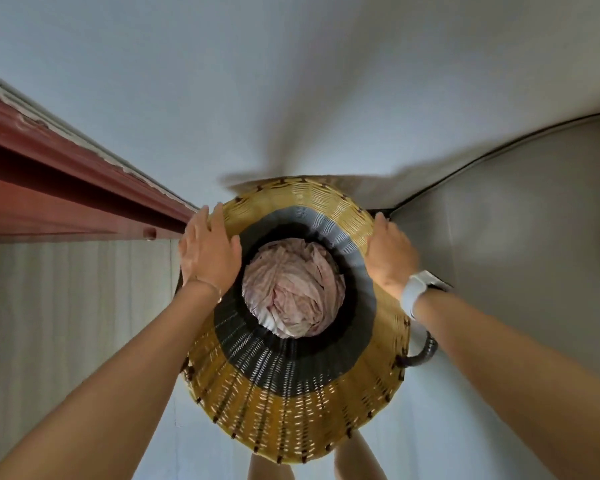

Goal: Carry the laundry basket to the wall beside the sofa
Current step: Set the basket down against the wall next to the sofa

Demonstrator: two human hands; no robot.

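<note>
I look straight down into a tall wicker laundry basket [291, 403], woven in yellow with a black and grey band inside. Crumpled pink cloth [293, 289] lies at its bottom. My left hand [208, 247] presses against the left rim with its fingers spread over the edge. On the opposite rim, my right hand [390, 254], with a white watch on the wrist, clasps the basket. A dark loop handle [425, 353] sticks out on the right side below my right wrist. The basket's far edge is close to a pale wall [291, 98].
A grey upholstered surface with black piping [516, 220], likely the sofa's side, stands right of the basket. A red-brown wooden frame [66, 181] runs along the left above a pale ribbed panel [66, 323]. My legs [357, 459] show under the basket's near edge.
</note>
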